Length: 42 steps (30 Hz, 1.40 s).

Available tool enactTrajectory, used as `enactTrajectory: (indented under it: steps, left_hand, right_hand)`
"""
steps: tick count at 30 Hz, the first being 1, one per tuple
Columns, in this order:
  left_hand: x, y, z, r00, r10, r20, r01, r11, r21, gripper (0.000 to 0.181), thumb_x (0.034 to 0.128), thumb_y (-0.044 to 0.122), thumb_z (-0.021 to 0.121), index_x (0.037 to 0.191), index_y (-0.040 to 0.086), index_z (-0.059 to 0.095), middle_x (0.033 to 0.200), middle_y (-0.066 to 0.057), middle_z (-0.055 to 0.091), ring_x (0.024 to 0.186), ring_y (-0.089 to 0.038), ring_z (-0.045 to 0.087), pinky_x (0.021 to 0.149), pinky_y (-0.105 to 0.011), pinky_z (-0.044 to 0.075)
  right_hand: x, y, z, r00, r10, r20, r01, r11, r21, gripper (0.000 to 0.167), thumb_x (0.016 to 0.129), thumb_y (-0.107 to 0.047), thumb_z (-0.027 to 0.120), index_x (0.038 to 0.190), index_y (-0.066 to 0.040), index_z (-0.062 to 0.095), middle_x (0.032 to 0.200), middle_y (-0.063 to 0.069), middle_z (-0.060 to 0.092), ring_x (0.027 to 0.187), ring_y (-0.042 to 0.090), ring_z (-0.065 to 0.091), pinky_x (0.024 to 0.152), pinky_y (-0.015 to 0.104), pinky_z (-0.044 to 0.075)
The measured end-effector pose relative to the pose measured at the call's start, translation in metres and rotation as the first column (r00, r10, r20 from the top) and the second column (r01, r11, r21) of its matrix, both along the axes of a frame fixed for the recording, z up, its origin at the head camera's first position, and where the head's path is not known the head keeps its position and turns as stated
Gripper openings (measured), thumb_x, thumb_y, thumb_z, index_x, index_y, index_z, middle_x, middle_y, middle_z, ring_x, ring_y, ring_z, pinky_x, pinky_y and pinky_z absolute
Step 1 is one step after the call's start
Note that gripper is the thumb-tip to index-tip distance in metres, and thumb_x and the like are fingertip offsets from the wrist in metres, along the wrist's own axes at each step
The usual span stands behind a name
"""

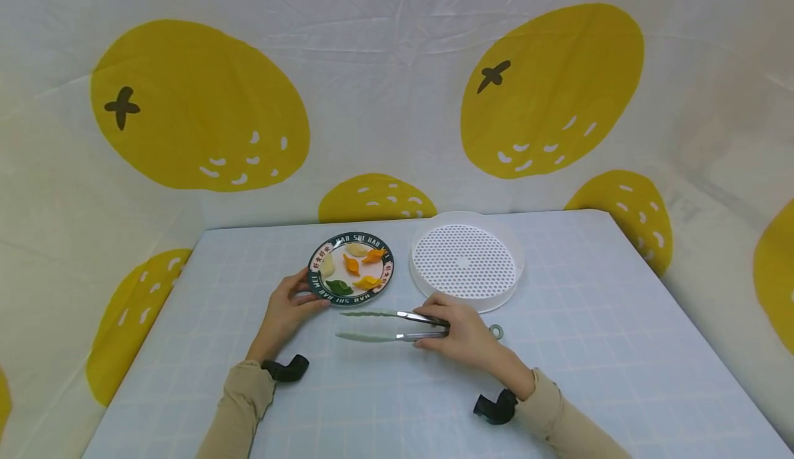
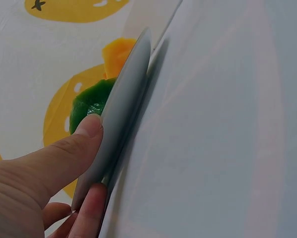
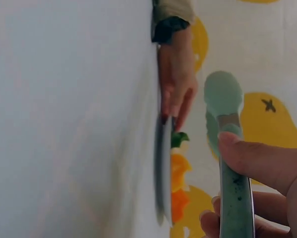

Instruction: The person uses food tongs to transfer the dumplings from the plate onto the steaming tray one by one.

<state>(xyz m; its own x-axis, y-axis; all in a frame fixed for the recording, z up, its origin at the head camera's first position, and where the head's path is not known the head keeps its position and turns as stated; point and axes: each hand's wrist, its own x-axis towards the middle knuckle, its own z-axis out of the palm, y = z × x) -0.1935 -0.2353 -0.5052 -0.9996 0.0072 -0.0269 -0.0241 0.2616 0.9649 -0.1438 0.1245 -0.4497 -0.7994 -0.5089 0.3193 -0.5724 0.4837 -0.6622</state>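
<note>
In the head view a round plate with a dark green lettered rim lies left of centre. Several dumpling-shaped pieces rest on it, among them a green dumpling, an orange dumpling and pale ones. My left hand pinches the plate's near left edge, thumb on top and fingers beneath, as the left wrist view shows. My right hand holds metal tongs with pale green tips. The tongs' arms are spread apart, just in front of the plate, with nothing between the tips.
A round white perforated steamer tray stands right of the plate, just beyond my right hand. Beneath everything is a table under a pale checked cloth. Behind it hangs a white curtain with large yellow fruit prints.
</note>
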Motion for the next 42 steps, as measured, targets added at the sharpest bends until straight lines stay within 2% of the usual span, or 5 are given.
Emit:
enactTrajectory:
  steps: [5, 13, 20, 31, 42]
  left_hand:
    - [0.000, -0.001, -0.001, 1.000, -0.004, -0.006, 0.004, 1.000, 0.007, 0.096, 0.0744, 0.022, 0.089, 0.154, 0.013, 0.036, 0.133, -0.012, 0.047, 0.113, -0.030, 0.061, 0.090, -0.020, 0.057]
    - [0.000, 0.000, 0.001, 1.000, -0.003, 0.013, 0.003, 1.000, 0.008, 0.096, 0.0737, 0.025, 0.090, 0.153, 0.016, 0.036, 0.133, -0.010, 0.047, 0.113, -0.028, 0.060, 0.090, -0.021, 0.057]
    - [0.000, 0.002, 0.003, 1.000, 0.001, 0.011, -0.001, 1.000, 0.019, 0.095, 0.0741, 0.020, 0.089, 0.153, 0.013, 0.037, 0.131, -0.010, 0.047, 0.113, -0.028, 0.060, 0.091, -0.021, 0.057]
    - [0.000, 0.003, 0.003, 1.000, 0.020, 0.023, -0.020, 1.000, -0.009, 0.098, 0.0727, 0.024, 0.090, 0.154, 0.014, 0.036, 0.132, -0.009, 0.047, 0.116, -0.027, 0.059, 0.092, -0.019, 0.056]
    - [0.000, 0.002, 0.002, 1.000, 0.015, 0.004, -0.015, 0.999, -0.028, 0.096, 0.0747, 0.022, 0.089, 0.154, 0.014, 0.036, 0.131, -0.009, 0.047, 0.117, -0.026, 0.057, 0.093, -0.018, 0.055]
  right_hand:
    - [-0.011, -0.004, 0.018, 0.998, -0.056, -0.017, 0.056, 0.998, -0.001, 0.041, 0.073, -0.019, 0.090, 0.111, -0.012, 0.074, 0.102, -0.005, 0.062, 0.085, 0.012, 0.057, 0.068, 0.024, 0.057]
    - [-0.032, -0.004, 0.034, 0.985, -0.110, -0.129, 0.114, 0.993, 0.018, 0.042, 0.070, -0.020, 0.092, 0.108, -0.011, 0.076, 0.098, -0.006, 0.064, 0.076, 0.014, 0.056, 0.059, 0.021, 0.050]
    - [-0.046, -0.002, 0.045, 0.965, -0.170, -0.198, 0.194, 0.975, 0.107, 0.043, 0.070, -0.021, 0.092, 0.108, -0.008, 0.076, 0.099, -0.003, 0.066, 0.077, 0.013, 0.058, 0.057, 0.024, 0.049]
    - [-0.045, -0.008, 0.036, 0.949, -0.198, -0.246, 0.273, 0.905, 0.325, 0.044, 0.070, -0.029, 0.091, 0.109, -0.013, 0.076, 0.099, -0.005, 0.064, 0.074, 0.012, 0.058, 0.049, 0.021, 0.046]
    - [-0.040, -0.017, 0.032, 0.944, -0.215, -0.252, 0.300, 0.877, 0.375, 0.040, 0.072, -0.026, 0.091, 0.106, -0.011, 0.077, 0.101, -0.001, 0.066, 0.080, 0.014, 0.062, 0.051, 0.026, 0.052]
